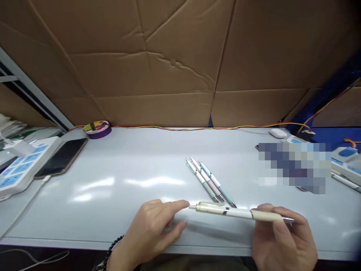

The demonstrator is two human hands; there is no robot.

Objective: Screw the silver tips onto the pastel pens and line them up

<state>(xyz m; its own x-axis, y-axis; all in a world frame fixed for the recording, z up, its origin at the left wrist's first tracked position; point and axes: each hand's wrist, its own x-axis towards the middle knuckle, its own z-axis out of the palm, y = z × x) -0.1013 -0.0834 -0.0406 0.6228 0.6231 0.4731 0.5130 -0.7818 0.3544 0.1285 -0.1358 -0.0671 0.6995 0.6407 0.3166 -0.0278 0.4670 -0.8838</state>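
Note:
Low over the front of the table, my right hand grips a cream and white click pen near its silver tip. The pen lies almost level, with its push button pointing left. My left hand has the index finger stretched out, its tip at the pen's button end; the thumb is apart below and nothing is held. Just beyond the pen, three more click pens lie side by side, slanted: a green one, a pink one and a blue one.
A purple tape roll stands at the back left, beside a phone on a cable and a power strip. At right are a blurred-out object, a white mouse and another power strip. Cardboard walls the back.

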